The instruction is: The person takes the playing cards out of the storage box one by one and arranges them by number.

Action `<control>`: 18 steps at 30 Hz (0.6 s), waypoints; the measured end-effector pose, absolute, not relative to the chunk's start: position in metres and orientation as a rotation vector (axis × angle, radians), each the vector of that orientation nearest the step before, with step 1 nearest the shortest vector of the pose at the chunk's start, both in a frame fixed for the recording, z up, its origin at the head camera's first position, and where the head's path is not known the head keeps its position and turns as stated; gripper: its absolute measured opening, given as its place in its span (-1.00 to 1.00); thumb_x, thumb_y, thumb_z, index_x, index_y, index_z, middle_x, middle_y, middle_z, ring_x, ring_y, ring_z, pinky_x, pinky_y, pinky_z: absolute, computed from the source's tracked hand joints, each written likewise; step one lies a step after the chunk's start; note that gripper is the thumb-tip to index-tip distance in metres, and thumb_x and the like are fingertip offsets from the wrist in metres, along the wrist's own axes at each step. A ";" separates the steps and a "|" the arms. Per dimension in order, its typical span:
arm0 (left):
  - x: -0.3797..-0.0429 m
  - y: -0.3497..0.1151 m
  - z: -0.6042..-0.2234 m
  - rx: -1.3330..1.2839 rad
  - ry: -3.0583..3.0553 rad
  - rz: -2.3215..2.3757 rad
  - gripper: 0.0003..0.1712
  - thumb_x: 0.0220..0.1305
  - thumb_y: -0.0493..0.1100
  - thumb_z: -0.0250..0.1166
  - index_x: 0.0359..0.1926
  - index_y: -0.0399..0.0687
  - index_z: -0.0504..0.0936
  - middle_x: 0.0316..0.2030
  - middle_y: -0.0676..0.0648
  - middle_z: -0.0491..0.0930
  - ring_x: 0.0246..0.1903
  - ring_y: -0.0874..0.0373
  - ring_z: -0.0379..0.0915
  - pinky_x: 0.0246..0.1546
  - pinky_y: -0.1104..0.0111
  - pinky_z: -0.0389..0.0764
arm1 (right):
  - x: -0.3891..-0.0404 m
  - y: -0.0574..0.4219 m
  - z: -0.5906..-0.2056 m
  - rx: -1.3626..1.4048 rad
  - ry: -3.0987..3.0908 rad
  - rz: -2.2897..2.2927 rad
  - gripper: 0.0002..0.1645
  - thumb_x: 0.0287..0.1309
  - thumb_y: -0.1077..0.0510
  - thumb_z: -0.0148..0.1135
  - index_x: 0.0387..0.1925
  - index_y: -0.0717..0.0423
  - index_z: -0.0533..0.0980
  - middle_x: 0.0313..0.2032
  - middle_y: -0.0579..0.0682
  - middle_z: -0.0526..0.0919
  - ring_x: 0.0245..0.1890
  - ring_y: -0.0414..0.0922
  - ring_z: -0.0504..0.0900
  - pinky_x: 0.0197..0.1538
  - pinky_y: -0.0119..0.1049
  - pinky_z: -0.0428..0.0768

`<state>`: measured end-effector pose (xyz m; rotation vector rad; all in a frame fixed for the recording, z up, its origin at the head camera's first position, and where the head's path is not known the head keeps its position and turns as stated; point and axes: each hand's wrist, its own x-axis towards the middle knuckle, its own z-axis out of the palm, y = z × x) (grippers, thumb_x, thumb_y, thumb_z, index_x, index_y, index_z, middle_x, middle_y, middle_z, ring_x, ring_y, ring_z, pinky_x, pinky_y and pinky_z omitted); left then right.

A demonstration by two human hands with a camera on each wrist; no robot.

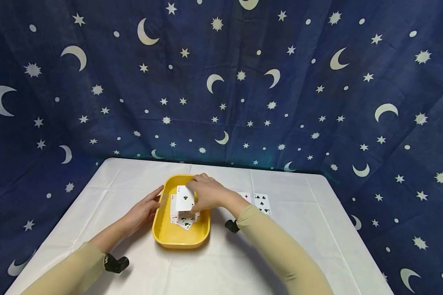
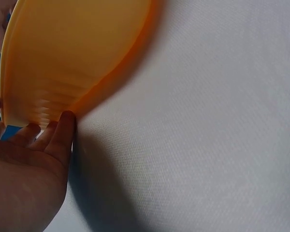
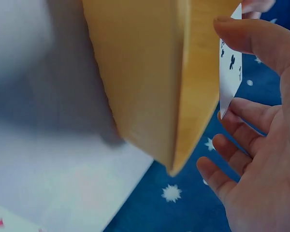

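Note:
My right hand holds an ace of clubs playing card above a yellow plastic tray, the thumb on one edge and fingertips on the opposite one. In the right wrist view the card is seen at a steep angle, with the other fingers spread behind it. Beneath it, a loose pile of face-up playing cards lies in the tray, partly covered by the held card. At the tray's left side, my left hand grips the rim, its fingers against the outer wall.
Right of the tray, a clubs card lies face up on the white-covered table. Beside it is a diamonds card, partly hidden by the right forearm. A dark blue curtain with moons and stars hangs behind the table.

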<state>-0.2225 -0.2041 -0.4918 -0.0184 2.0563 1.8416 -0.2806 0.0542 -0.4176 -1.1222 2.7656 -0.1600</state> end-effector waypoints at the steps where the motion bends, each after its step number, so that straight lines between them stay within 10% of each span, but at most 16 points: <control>1: -0.222 -0.204 -0.492 -0.020 2.055 1.844 -0.17 0.50 -0.17 -0.03 0.67 0.25 -0.14 0.59 -0.27 -0.09 0.44 -0.18 0.18 0.36 0.08 0.37 | -0.279 0.058 -0.415 -1.125 2.772 -0.177 -0.02 -0.10 -0.25 0.56 0.37 -0.07 0.45 0.30 -0.07 0.43 0.27 -0.08 0.30 0.36 -0.13 0.33; 18: -0.221 -0.205 -0.492 -0.004 2.083 1.827 -0.15 0.48 -0.17 0.01 0.66 0.23 -0.12 0.57 -0.29 0.01 0.37 -0.15 0.27 0.12 0.34 0.51 | -0.258 0.158 -0.388 -1.045 2.903 -0.311 0.06 -0.18 -0.17 0.52 0.43 -0.08 0.40 0.31 -0.10 0.43 0.33 -0.09 0.29 0.38 -0.07 0.34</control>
